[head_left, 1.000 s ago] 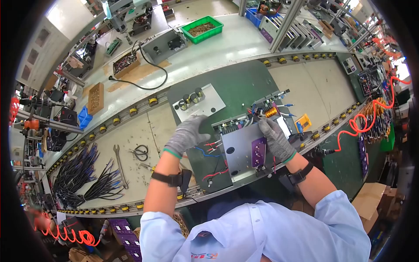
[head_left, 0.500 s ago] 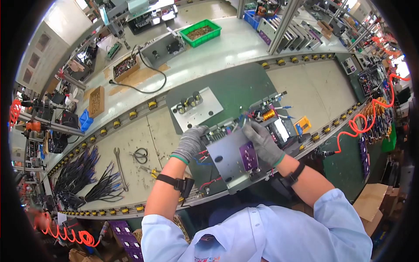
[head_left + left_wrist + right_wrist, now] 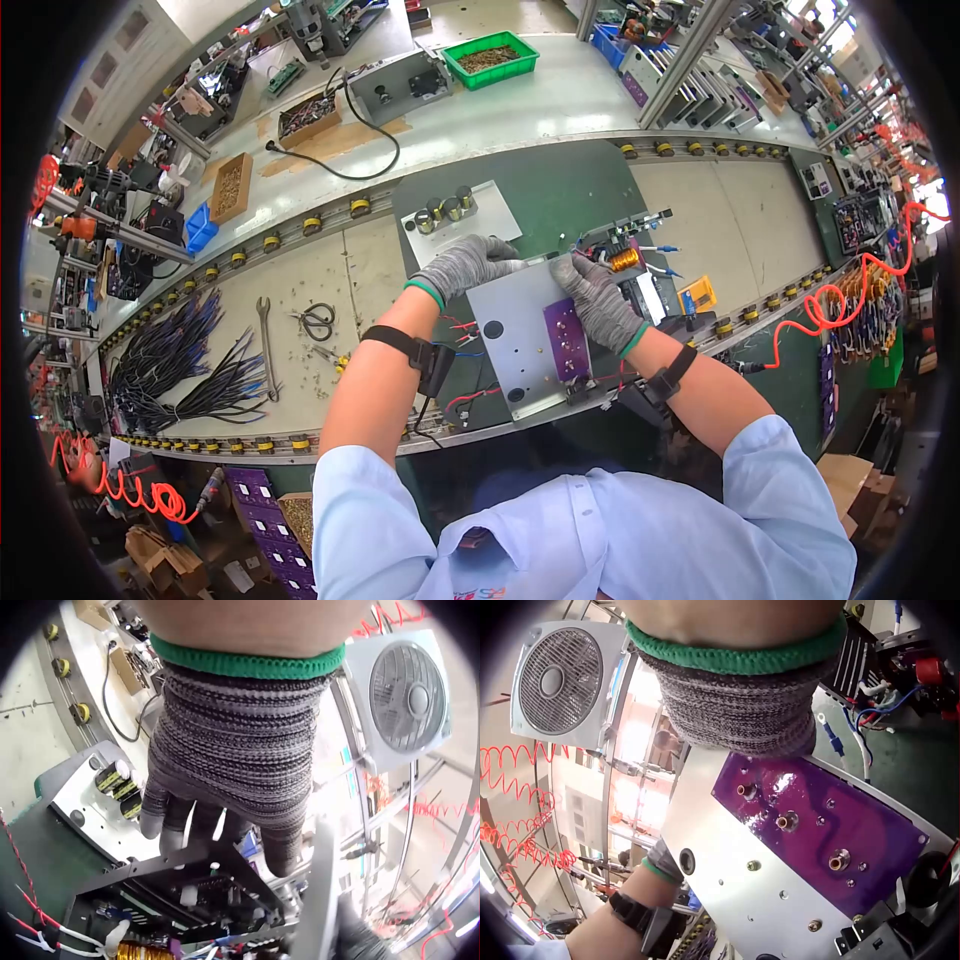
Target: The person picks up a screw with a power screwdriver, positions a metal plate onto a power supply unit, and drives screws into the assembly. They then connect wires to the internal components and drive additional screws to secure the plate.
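Note:
A grey metal panel (image 3: pixel 520 345) with a purple board (image 3: pixel 567 342) stands tilted toward the person. At its upper left corner the gloved left hand (image 3: pixel 466 268) holds on; in the left wrist view the left hand (image 3: pixel 232 754) has its fingertips over the edge of a black frame (image 3: pixel 180 862) beside the edge-on panel (image 3: pixel 319 892). The gloved right hand (image 3: pixel 600 305) grips the panel's upper right edge. In the right wrist view the right hand (image 3: pixel 739 712) has its fingers hidden behind the panel (image 3: pixel 727 847). A copper coil (image 3: pixel 625 260) and wiring lie beyond.
A white plate (image 3: pixel 465 215) with several capacitors lies on the green mat (image 3: pixel 570 180). Black cables (image 3: pixel 170 350), a wrench (image 3: pixel 266 350) and scissors (image 3: pixel 316 320) lie at left. A green bin (image 3: pixel 490 62) stands behind; an orange-yellow part (image 3: pixel 697 295) is at right.
The left hand has moved from beside the panel onto its upper edge. The panel shifted left, then slightly back right, and tilted up, with the right hand staying on it.

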Action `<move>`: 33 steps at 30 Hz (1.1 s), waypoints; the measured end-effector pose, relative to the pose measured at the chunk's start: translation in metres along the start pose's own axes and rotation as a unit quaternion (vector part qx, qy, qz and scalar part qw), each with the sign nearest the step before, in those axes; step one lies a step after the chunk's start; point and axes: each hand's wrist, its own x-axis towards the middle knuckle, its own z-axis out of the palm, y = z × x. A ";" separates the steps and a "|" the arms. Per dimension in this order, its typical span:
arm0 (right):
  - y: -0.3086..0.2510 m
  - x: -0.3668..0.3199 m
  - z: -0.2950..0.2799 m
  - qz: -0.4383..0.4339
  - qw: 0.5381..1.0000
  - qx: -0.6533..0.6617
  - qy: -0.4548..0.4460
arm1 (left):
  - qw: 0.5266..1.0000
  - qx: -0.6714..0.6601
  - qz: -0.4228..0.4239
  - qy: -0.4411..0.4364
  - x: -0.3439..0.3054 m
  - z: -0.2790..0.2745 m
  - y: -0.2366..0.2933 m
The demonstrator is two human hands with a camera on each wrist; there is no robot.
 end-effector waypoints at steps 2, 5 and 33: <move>0.020 0.000 -0.008 0.040 0.999 0.000 -0.020 | 0.998 -0.039 -0.043 0.001 -0.009 -0.006 0.020; 0.039 0.005 -0.007 0.089 0.990 -0.105 -0.008 | 0.995 -0.057 -0.073 0.023 0.000 -0.012 0.021; 0.027 -0.056 -0.039 0.187 0.943 -0.262 -0.087 | 0.921 -0.137 -0.197 0.307 -0.205 0.133 0.044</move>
